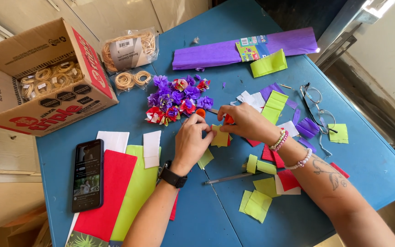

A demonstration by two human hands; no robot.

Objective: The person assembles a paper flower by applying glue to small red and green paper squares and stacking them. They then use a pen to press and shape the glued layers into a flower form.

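Small yellow-green crepe paper square (219,136), pinched upright above table

Matt crepe paper sheets (117,192), corrugated cardboard box (46,77), glossy phone (88,175), smooth painted blue table (206,219) w/ metal-frame glasses (317,107)

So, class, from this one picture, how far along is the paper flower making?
Done: a pile of finished paper flowers, purple and red, lies above the hands. In hand: the left hand and right hand pinch a small stack of yellow paper squares. Left: loose cut pieces in green, red and white, uncut crepe sheets and a purple roll.
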